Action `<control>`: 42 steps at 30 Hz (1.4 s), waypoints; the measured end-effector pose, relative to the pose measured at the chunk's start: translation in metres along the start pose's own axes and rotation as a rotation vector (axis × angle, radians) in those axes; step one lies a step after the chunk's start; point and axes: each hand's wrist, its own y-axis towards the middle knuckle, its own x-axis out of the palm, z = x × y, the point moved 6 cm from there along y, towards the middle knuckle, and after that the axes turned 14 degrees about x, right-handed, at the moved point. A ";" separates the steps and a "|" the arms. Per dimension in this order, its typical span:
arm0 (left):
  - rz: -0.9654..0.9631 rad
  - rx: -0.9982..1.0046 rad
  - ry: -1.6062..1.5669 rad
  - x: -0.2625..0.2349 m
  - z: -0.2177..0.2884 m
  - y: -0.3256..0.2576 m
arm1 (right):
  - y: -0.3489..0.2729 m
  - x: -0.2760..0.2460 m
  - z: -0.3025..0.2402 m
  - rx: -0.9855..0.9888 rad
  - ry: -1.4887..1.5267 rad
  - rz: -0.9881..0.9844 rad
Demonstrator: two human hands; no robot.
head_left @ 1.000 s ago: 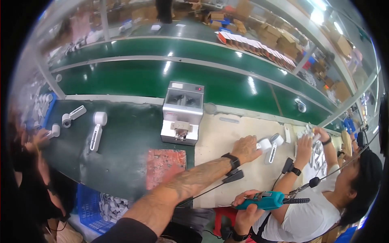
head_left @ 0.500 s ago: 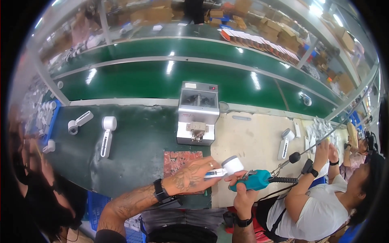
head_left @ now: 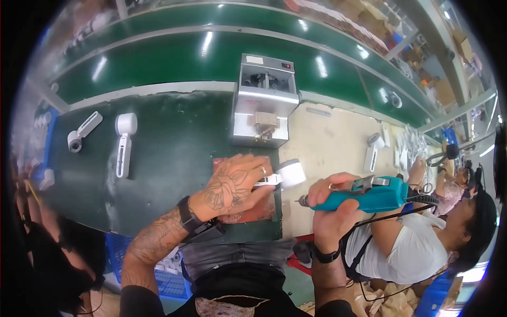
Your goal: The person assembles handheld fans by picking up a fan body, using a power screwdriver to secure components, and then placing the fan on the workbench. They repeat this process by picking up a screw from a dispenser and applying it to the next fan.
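teal, tubular power driver [head_left: 380, 194] fills my right hand [head_left: 331, 227]; my left hand [head_left: 232, 185] grips the white, round-headed, slim-handled device [head_left: 291, 173] over the scuffed red board [head_left: 266, 212]. from here i judge this as positioning; the next move calls for lining driver up with device.

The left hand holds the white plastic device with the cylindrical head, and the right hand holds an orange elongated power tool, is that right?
Not quite: the elongated power tool in the right hand is teal, not orange, as the head view shows. The left hand does hold the white plastic device with the cylindrical head.
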 end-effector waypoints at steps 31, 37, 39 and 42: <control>-0.036 0.004 -0.059 0.011 -0.010 -0.025 | 0.114 0.076 0.052 -0.077 -0.103 -0.150; 0.015 0.015 -0.020 0.008 -0.013 -0.028 | 0.092 0.078 0.044 0.067 -0.139 -0.173; 0.009 -0.011 -0.033 0.010 -0.014 -0.025 | 0.077 0.063 0.031 0.018 -0.114 -0.141; 0.005 -0.035 -0.023 0.009 -0.016 -0.026 | 0.063 0.052 0.029 0.049 -0.112 -0.135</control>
